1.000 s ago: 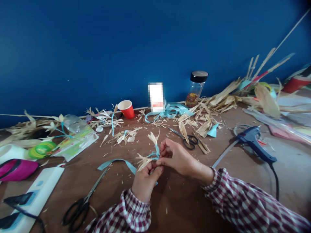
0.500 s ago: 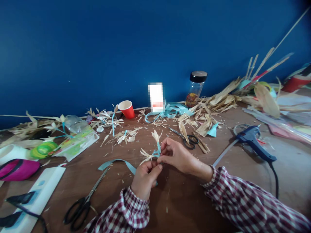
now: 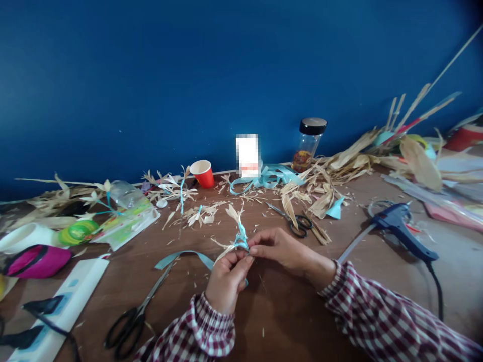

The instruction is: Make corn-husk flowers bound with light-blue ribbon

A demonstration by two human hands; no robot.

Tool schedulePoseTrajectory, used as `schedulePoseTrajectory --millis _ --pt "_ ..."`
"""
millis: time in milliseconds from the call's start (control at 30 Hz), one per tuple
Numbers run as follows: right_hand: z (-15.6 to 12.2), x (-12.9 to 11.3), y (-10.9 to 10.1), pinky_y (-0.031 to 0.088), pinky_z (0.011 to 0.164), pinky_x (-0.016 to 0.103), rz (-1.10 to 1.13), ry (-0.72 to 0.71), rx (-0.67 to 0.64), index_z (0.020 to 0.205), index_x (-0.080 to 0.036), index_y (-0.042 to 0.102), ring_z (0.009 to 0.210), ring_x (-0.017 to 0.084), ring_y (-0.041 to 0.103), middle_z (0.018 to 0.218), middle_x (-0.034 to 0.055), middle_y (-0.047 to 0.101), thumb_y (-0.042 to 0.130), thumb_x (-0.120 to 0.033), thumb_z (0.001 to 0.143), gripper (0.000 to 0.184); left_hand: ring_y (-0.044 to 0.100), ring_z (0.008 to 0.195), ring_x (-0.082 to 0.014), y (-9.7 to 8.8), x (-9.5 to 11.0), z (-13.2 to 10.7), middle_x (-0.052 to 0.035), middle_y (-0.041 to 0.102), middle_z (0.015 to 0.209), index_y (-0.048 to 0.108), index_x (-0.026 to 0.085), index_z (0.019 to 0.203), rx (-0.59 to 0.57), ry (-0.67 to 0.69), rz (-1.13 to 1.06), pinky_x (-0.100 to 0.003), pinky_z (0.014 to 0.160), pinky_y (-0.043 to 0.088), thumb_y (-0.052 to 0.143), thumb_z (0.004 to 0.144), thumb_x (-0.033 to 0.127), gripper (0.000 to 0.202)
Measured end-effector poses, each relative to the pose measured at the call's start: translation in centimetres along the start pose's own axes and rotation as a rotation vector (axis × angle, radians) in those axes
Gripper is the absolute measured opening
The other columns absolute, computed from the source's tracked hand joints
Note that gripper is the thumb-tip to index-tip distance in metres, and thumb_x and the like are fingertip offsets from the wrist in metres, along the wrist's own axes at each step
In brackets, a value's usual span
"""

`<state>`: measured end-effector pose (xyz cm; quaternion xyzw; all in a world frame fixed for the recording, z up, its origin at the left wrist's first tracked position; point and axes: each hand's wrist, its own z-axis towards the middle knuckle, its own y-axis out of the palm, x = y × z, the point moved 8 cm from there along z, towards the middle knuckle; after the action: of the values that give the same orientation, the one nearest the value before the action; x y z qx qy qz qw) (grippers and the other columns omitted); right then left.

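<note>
Between my two hands is a small corn husk flower [image 3: 240, 234], its pale petals pointing away from me and its stem bound in light blue ribbon. My left hand [image 3: 229, 276] pinches the near end of the stem between thumb and fingers. Thumb and fingertips of my right hand [image 3: 277, 251] close on the same spot from the right, touching the left fingertips. A light blue ribbon strip [image 3: 188, 255] trails from beside my left hand, lying across the blades of black-handled scissors [image 3: 130, 322]. The very end of the stem is hidden by my fingers.
A blue glue gun [image 3: 403, 229] lies right, a white power strip [image 3: 64, 311] left. Behind my hands are a second pair of scissors [image 3: 300, 225], a red paper cup [image 3: 204, 174], a lidded jar [image 3: 310, 143], heaped ribbon [image 3: 277, 175] and dried husks [image 3: 347, 161].
The view has shifted slightly, so the scene sits lower and farther right. My right fingers have come down and closed together beside my left fingertips; the flower leans a little more left.
</note>
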<state>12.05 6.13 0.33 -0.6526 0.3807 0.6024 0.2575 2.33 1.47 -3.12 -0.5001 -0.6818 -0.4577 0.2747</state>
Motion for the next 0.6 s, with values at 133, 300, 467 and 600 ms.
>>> schedulePoseTrajectory --millis 133,300,467,600 --pt "-0.1 0.4 0.4 0.039 0.062 0.024 0.083 0.063 -0.023 0.078 -0.013 0.064 0.064 0.01 0.05 0.071 0.0009 0.06 0.069 -0.041 0.067 0.03 0.016 0.036 0.0013 0.1 0.1 -0.1 0.0115 0.031 0.046 0.056 0.014 0.073 -0.012 0.009 0.021 -0.012 0.033 0.011 0.073 0.062 0.036 0.03" --pt "-0.1 0.6 0.7 0.03 0.05 0.019 0.098 0.055 -0.019 0.069 -0.012 0.06 0.054 0.006 0.041 0.061 -0.0031 0.053 0.067 -0.04 0.07 0.029 0.017 0.036 0.0011 -0.8 -0.1 0.1 0.0107 0.031 0.047 0.06 0.012 0.071 0.052 0.036 0.094 -0.013 0.034 0.011 0.073 0.061 0.039 0.031" --pt "-0.2 1.0 0.7 0.021 0.041 0.018 0.012 0.101 0.012 0.066 -0.014 0.056 0.043 0.004 0.032 0.051 -0.0065 0.044 0.065 -0.041 0.072 0.029 0.023 0.035 -0.0016 -1.7 0.6 -0.1 0.008 0.038 0.044 0.063 0.012 0.064 0.18 0.096 0.261 -0.016 0.033 0.015 0.073 0.055 0.044 0.035" --pt "-0.2 1.0 0.9 0.018 0.04 0.018 0.067 0.111 -0.013 0.069 -0.014 0.056 0.042 0.004 0.031 0.051 -0.0071 0.044 0.065 -0.039 0.072 0.027 0.029 0.038 -0.0044 -1.6 1.9 -0.6 0.0057 0.043 0.043 0.065 0.013 0.06 0.204 0.202 0.334 -0.018 0.035 0.022 0.073 0.057 0.042 0.03"
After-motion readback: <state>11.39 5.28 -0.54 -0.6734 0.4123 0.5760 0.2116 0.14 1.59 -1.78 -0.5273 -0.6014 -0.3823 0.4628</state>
